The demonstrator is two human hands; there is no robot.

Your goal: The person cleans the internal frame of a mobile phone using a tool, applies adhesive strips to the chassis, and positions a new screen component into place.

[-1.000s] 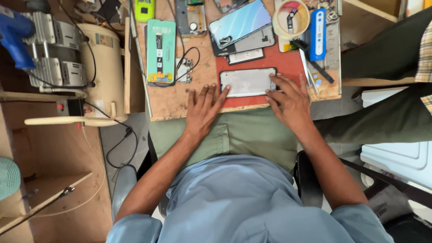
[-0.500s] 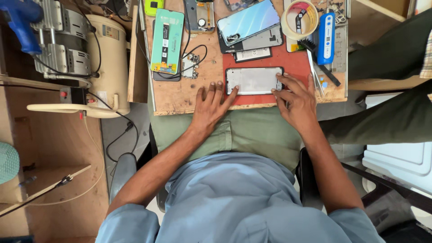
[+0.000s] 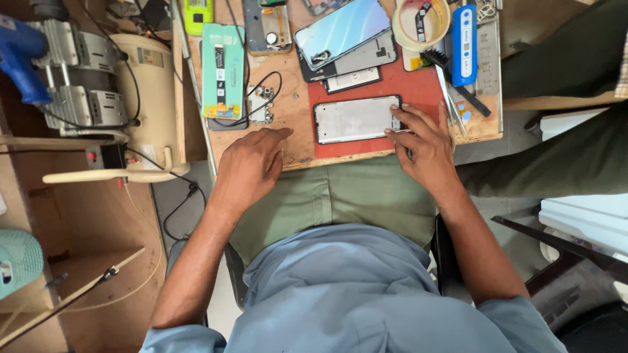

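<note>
Grey phone frame (image 3: 355, 119) lay flat on red mat (image 3: 418, 98) atop wooden bench (image 3: 291, 111). Right hand (image 3: 425, 147) touched its right edge, fingers loosely spread. Left hand (image 3: 252, 167) hovered just left, fingers together, forefinger extended. Tape roll (image 3: 422, 23) held a small strip; compressor (image 3: 111, 85) stood beside the bench.

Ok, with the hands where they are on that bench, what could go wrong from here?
The right hand touches only the right end of the grey phone frame, so it could skid on the red mat. The left hand hovers near the small loose circuit board and black cable; a sweep might snag them.
</note>
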